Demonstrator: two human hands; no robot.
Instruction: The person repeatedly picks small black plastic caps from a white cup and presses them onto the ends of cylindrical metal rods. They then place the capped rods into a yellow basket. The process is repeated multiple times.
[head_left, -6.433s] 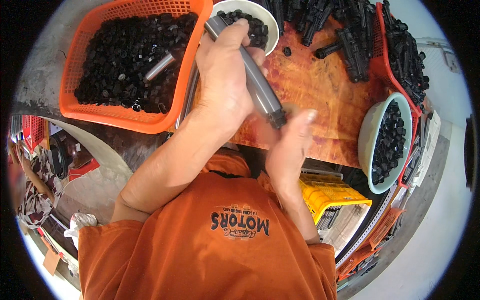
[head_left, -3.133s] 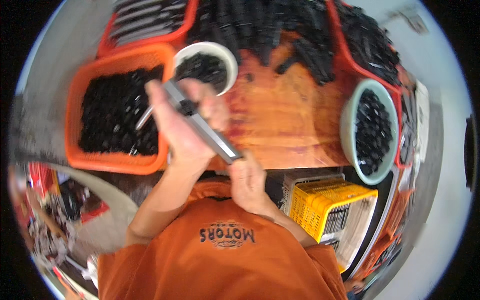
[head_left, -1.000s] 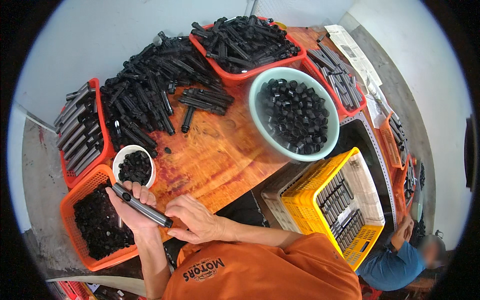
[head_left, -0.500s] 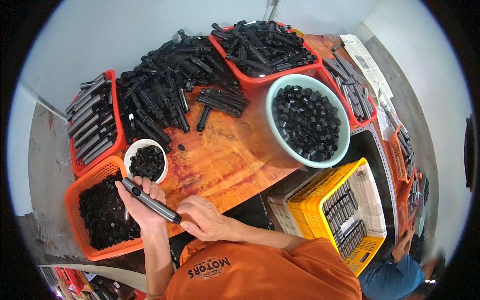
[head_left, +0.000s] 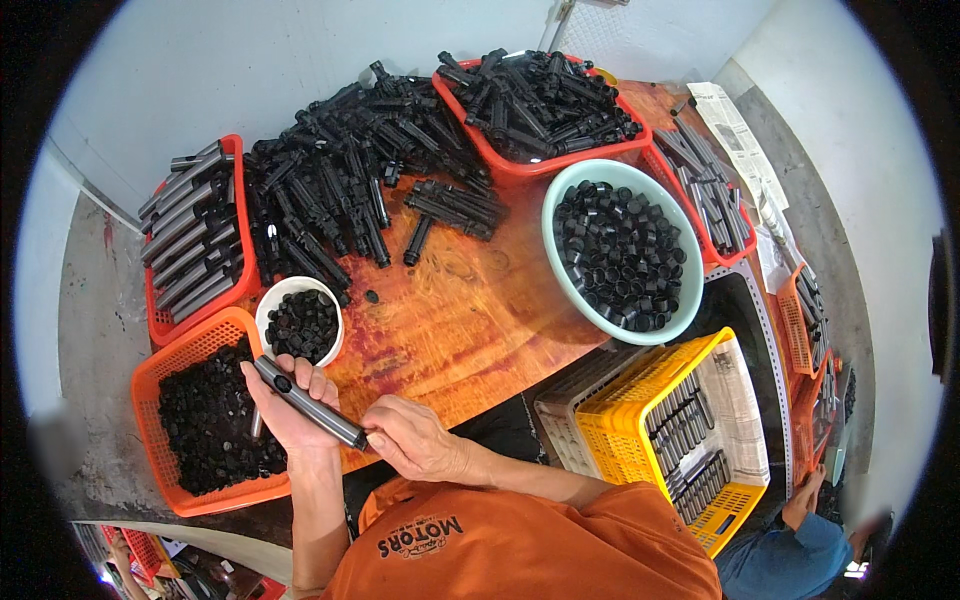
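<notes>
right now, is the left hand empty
No, the left hand holds a grey tube across its palm, with the right hand at the tube's lower end.

Tube (head_left: 312, 405) in left grip (head_left: 286, 418), basin (head_left: 597, 172) farther right

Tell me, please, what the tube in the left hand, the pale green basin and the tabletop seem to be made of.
The tube in the left hand: probably metal, smooth and grey, with a bright streak along it. The pale green basin: likely plastic, smooth and evenly coloured. The tabletop: perhaps wood, slightly glossy, with orange-brown mottling.
</notes>
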